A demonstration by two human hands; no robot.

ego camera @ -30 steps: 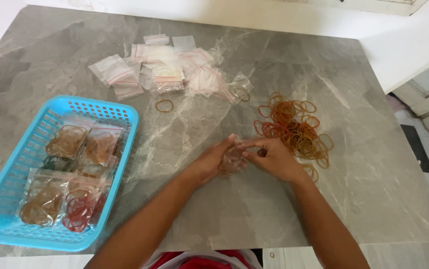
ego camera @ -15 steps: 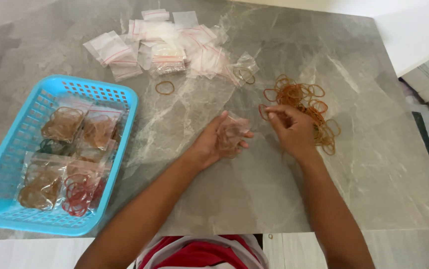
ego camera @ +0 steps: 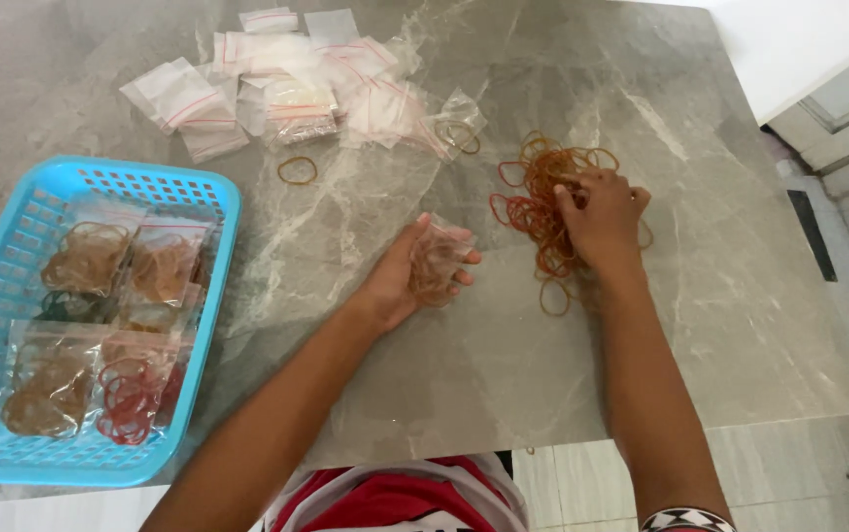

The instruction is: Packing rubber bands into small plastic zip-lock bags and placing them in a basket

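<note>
The left hand [ego camera: 407, 278] lies on the grey marbled desk [ego camera: 444, 394], palm turned up, fingers curled round a small clear bag [ego camera: 438, 260] with brownish rubber bands inside it. The bag sits in the palm, gripped between thumb and fingertips, near the middle of the desk.

Just to its right, the right hand [ego camera: 604, 219] is down on the pile of loose bands [ego camera: 543, 197], orange and red ones tangled together. Its fingers are bent and pressed into the heap, closed loosely on some of the bands, though I cannot tell how many it has hold of. The two hands are near each other but apart.

Toward the far edge of the desk lies a scatter of empty clear bags [ego camera: 296, 74] with red seal strips, overlapping one another. One of them, at the right end of the scatter, has a few bands in it. A single band [ego camera: 297, 170] lies alone on the desk just in front of that scatter.

On the left stands a blue plastic basket [ego camera: 10, 296] with a slotted wall. Filled bags [ego camera: 99, 335] lie flat in it, some with tan bands, some with red, touching and partly covering each other.
</note>
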